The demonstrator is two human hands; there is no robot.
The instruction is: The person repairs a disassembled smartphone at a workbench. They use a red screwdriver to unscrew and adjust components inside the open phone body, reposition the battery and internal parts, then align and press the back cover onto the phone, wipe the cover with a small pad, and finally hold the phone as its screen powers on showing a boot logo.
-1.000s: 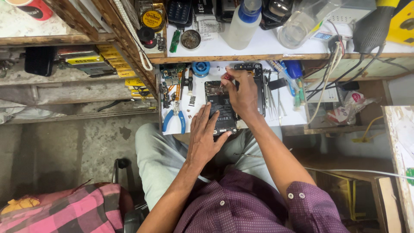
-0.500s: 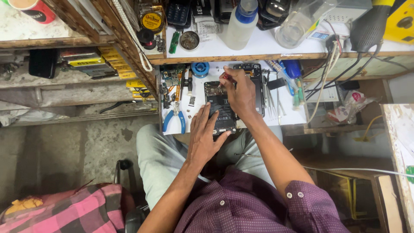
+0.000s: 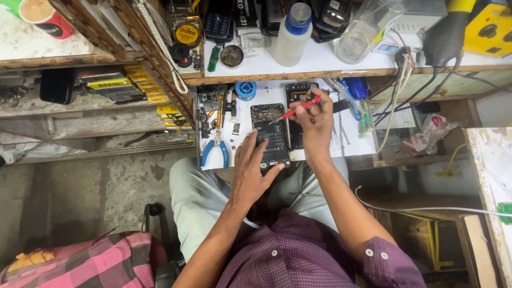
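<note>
An opened black phone (image 3: 272, 136) lies on the white work surface (image 3: 242, 157) with its battery and top circuit board showing. My left hand (image 3: 250, 169) rests flat on the phone's lower left edge and steadies it. My right hand (image 3: 316, 124) grips a red-handled screwdriver (image 3: 298, 109), whose tip touches the phone's upper board. A second phone part (image 3: 298, 96), dark and open, lies under my right hand.
Blue-handled pliers (image 3: 216, 149) and small parts lie left of the phone. A blue solder reel (image 3: 246, 90) sits behind it. The upper shelf holds a white bottle with a blue cap (image 3: 290, 36), a clear jar (image 3: 362, 29) and phones. Cables (image 3: 400, 90) hang at the right.
My right hand has shifted slightly right and back with the screwdriver; its tip now reaches the phone's top board. My left hand stays on the phone.
</note>
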